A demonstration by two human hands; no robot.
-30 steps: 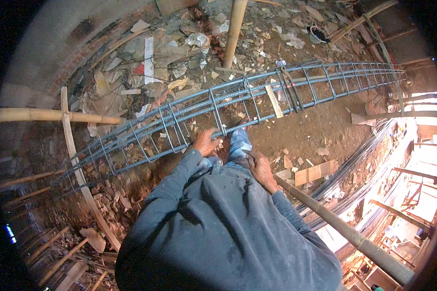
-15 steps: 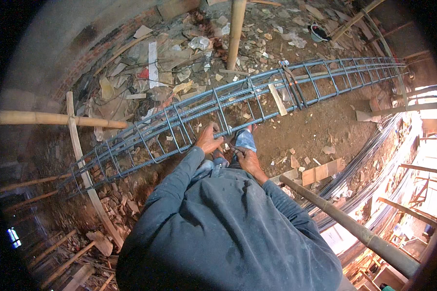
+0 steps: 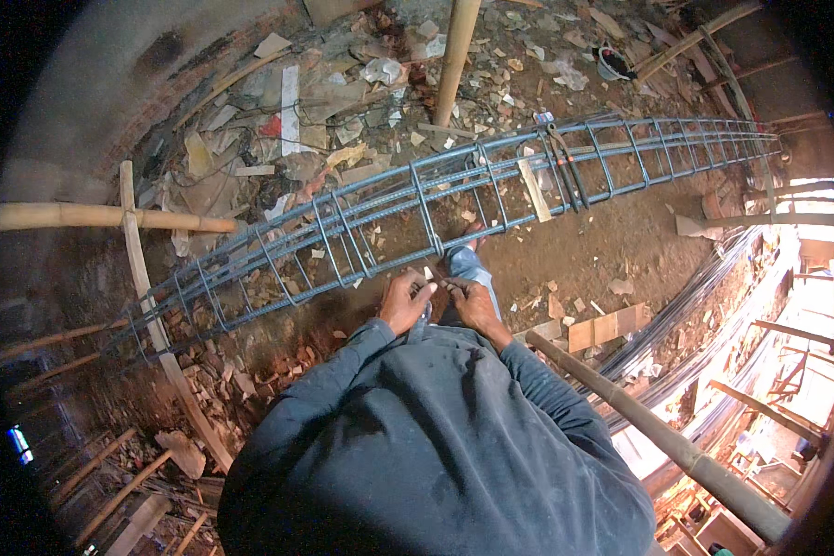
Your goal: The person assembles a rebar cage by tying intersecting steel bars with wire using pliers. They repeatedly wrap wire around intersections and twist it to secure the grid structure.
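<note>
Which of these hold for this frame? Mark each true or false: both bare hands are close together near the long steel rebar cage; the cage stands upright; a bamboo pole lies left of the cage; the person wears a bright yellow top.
1. Left hand and right hand are close together beside the long grey steel rebar cage: true.
2. The cage stands upright: false, it lies lengthwise over the rubble-strewn dirt ground.
3. A horizontal bamboo pole lies at the left: true.
4. The top is bright yellow: false, the long-sleeved top is dark grey-blue.
</note>
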